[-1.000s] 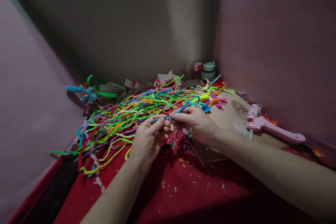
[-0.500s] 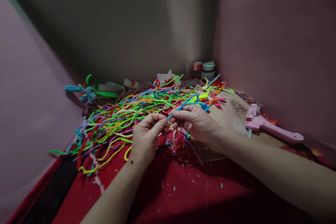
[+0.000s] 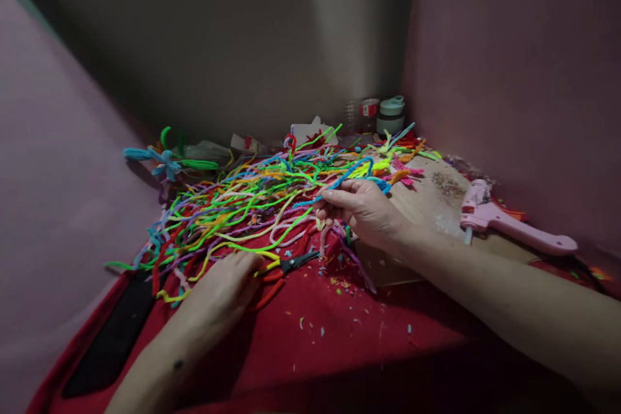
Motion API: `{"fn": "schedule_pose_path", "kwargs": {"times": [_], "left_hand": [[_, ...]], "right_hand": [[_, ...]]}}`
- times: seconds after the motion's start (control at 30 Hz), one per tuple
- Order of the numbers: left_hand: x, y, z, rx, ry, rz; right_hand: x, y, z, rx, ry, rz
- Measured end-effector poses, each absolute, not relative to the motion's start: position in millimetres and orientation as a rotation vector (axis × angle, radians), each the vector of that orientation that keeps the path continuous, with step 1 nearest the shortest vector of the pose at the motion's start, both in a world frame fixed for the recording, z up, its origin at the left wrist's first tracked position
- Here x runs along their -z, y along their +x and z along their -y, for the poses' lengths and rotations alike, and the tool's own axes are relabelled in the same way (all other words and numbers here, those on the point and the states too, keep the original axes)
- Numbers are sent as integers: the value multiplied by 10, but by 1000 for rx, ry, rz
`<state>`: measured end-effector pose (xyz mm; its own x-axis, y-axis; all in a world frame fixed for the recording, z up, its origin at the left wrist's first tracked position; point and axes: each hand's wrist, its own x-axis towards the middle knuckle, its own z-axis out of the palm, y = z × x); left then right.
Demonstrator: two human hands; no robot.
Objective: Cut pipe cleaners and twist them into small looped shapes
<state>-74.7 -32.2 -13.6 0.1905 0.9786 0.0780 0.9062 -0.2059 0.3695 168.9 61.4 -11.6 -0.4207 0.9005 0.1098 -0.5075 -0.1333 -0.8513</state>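
My right hand (image 3: 363,212) pinches a blue pipe cleaner (image 3: 350,176) just above the red cloth (image 3: 339,343), its far end looped near a bright yellow and pink bundle. Down on the cloth, my left hand (image 3: 224,288) rests with its fingers curled at the red handles of a pair of scissors (image 3: 286,266) whose dark blades point right. Whether it grips them I cannot make out. A big tangle of green, yellow, purple and orange pipe cleaners (image 3: 242,204) spreads between and behind both hands.
A pink glue gun (image 3: 509,223) lies on a wooden board (image 3: 427,204) at the right. A small jar (image 3: 391,114) and a red-banded can (image 3: 369,110) stand in the back corner. A blue pipe-cleaner flower (image 3: 162,162) sits at the left. Walls close in on three sides.
My left hand let go of the blue pipe cleaner and dropped down and left to the scissors on the cloth. My right hand kept the pipe cleaner and lifted it slightly.
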Motion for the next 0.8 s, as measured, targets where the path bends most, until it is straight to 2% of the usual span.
{"fn": "schedule_pose_path", "kwargs": {"times": [0.1,0.23,0.5,0.6,0.8], "left_hand": [[308,-758,333,-193,2495,-1826],[318,-738,315,-4,2661,-1819],[157,-878,405,-323,2515,-2054],[103,-733,486,-329,2442,-2152],[8,-381,520,159,2362,-2373]], "right_hand": [[126,1682,-605,-1758,-559,1065],[136,1685,-613,-1735,-548,1063],[138,1685,-625,-1728,-541,1075],[143,1679,-613,-1718,-524,1101],[141,1676,-591,-1709,-540,1114]]}}
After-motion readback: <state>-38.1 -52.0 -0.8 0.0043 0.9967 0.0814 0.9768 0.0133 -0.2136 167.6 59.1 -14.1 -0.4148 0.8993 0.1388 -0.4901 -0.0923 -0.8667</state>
